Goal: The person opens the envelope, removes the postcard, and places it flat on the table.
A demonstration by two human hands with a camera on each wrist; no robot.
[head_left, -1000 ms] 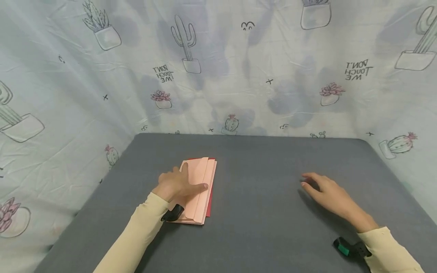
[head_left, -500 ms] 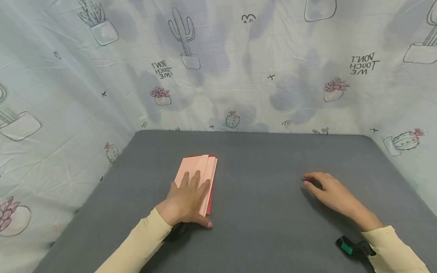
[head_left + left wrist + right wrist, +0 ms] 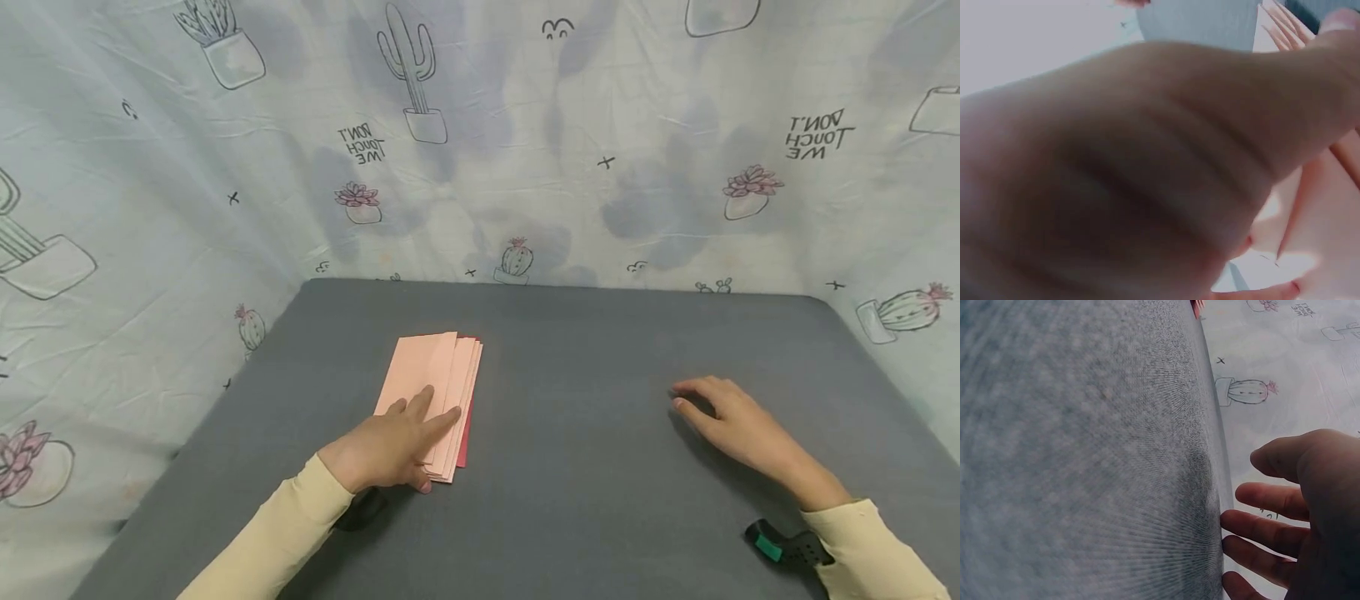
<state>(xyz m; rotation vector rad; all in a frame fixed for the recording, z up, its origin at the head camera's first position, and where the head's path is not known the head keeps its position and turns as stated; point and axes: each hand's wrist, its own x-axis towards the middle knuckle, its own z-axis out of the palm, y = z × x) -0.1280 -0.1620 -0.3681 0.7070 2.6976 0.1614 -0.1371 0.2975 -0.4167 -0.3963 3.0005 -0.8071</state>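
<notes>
A stack of pink envelopes (image 3: 420,358) lies left of centre on the grey table, their right edges slightly fanned. From beneath them a red envelope (image 3: 465,446) peeks out on the right. My left hand (image 3: 386,450) rests over the near part of the stack, fingers spread across the top one and thumb at the near edge. In the left wrist view the thumb (image 3: 1297,100) blocks much of the pink paper (image 3: 1329,219). Well to the right, my right hand (image 3: 738,425) rests on the table with relaxed, slightly bent fingers, holding nothing; the right wrist view shows its fingers (image 3: 1266,531) apart.
The grey tabletop (image 3: 570,400) stretches between the hands and beyond the stack. A pale curtain (image 3: 495,150) printed with cacti hangs behind the table and along both sides. Black bands with small devices sit at the wrists, such as the right wrist device (image 3: 768,546).
My left hand has slid from the upper left of the stack to its near end, uncovering the upper part of the top envelope. The right hand stays in place; the head view has shifted slightly.
</notes>
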